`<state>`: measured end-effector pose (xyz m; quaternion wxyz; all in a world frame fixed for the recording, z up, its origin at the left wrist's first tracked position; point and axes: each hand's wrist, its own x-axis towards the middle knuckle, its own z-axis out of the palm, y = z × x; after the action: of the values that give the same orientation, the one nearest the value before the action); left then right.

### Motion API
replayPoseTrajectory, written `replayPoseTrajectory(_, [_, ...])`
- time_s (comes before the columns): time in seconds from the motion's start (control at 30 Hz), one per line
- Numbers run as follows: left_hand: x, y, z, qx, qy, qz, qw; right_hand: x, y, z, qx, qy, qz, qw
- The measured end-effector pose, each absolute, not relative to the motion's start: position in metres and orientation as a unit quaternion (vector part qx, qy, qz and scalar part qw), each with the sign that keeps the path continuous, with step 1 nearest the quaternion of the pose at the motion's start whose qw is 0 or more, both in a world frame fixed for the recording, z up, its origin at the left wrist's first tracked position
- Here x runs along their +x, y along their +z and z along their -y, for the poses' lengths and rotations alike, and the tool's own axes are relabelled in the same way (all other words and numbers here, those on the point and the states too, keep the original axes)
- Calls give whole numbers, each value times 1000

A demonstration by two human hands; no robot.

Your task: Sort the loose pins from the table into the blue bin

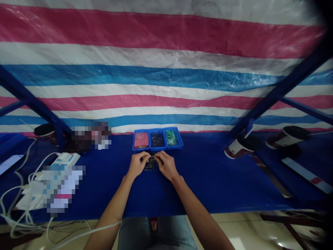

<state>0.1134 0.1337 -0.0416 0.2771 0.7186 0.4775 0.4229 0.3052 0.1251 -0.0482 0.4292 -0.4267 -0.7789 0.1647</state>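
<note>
A person seated at a blue-covered table (208, 180) works with both bare hands over a small pile of thin dark metal pins (151, 164) lying on the cloth just in front of 3 blue bins. The left hand (137, 164) and the right hand (166, 164) sit side by side, knuckles up, fingers curled down and inward onto the pile. The fingertips of both hands touch the pins; the parts are too small to tell whether either hand has pinched one or merely rests on them.

The 3 bins stand in a row touching one another, directly beyond the hands. The left bin (141, 140) holds something flat and pink, the middle bin (157, 140) holds more dark pins, and the right bin (172, 138) holds green pieces.

To the person's left a white power strip (65, 159) lies on the table with white cables (15, 208) trailing off the edge; part of that area is blurred out. To the right, a dark-lidded cup (240, 146) stands beside a blue frame post (275, 93), with a second cup (288, 136) farther right. A pink, white and blue striped tarpaulin (161, 52) hangs behind the table.
</note>
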Motion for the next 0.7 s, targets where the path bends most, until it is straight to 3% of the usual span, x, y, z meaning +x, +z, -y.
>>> replayPoseTrajectory(0.7, [116,-42,-134,740,413,-456,272,304,-48,-125,-428,164,782,421])
